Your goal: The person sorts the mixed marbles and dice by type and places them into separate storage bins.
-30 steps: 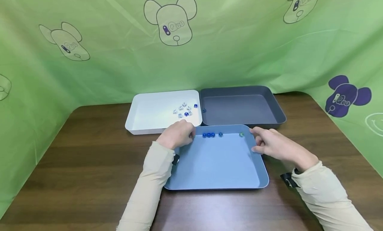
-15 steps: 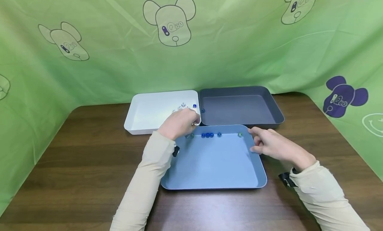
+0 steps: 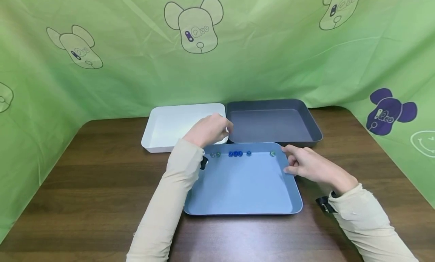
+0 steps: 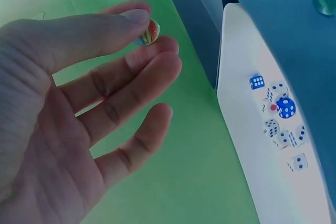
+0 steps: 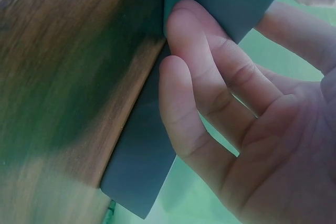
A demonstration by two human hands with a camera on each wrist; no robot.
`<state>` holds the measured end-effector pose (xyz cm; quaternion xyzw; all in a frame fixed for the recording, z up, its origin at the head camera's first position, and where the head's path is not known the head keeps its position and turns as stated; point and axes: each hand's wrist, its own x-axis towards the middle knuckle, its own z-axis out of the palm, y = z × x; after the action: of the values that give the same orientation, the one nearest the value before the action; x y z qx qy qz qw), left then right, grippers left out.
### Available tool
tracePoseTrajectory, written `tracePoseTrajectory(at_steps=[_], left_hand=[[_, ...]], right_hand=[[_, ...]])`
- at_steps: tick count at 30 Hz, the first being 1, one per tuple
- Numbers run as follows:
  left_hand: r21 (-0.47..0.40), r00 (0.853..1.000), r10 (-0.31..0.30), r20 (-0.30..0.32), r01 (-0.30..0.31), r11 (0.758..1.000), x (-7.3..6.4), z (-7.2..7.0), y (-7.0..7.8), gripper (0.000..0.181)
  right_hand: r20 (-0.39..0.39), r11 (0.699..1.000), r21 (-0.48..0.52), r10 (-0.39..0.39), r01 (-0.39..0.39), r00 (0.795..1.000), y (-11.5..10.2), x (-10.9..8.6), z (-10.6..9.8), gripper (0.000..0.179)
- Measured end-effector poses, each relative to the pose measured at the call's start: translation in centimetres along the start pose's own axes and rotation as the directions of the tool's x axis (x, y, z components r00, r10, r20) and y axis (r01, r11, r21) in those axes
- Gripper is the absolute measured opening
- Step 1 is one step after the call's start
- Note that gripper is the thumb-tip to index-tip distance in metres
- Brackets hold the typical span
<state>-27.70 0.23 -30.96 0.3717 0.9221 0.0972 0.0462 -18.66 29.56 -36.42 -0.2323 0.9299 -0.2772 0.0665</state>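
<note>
We see the left hand point(image 3: 209, 129) pinching a small glass-like marble with red and green streaks point(image 4: 153, 31) between thumb and index finger, the other fingers loosely bent and holding nothing. Over the last second this hand has come away from the far left corner of the light-blue rectangular tray point(image 3: 244, 186) and gone up across the shallow white tray point(image 3: 166, 122). It now hangs where that tray meets the dark grey rectangular tray point(image 3: 272, 122), its fingertips at the dark grey one's left edge. For the work in hand, we judge that this marble is out of the light-blue tray but not yet put down.

The right hand point(image 3: 310, 164) has stayed at the light-blue tray's far right corner; we take it to be gripping the edge there, fingers curled against the outer wall, which probably steadies the tray on the brown wooden counter point(image 3: 85, 186).

Seven small blue and green marbles point(image 3: 236, 154) show in a broken line along the light-blue tray's far side, so much seems left to do there. White and blue dotted dice point(image 4: 286, 107) lie together in the white tray. From the head view we cannot tell what lies behind the left hand's fingers.
</note>
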Motion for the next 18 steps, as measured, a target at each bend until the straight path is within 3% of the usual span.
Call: tracePoseTrajectory(at_steps=[11, 18], left_hand=[[-0.046, 1.0, 0.02, -0.018, -0.021, 0.999, 1.3, -0.1, 0.0, 0.028], [-0.052, 0.999, 0.037, -0.024, -0.038, 0.998, 2.0, -0.2, 0.0, 0.029]], right_hand=[[0.002, 1.0, 0.015, 0.008, -0.008, 1.0, -0.1, -0.2, -0.1, 0.033], [-0.002, 1.0, 0.01, -0.005, 0.005, 1.0, 0.0, -0.2, 0.0, 0.022]])
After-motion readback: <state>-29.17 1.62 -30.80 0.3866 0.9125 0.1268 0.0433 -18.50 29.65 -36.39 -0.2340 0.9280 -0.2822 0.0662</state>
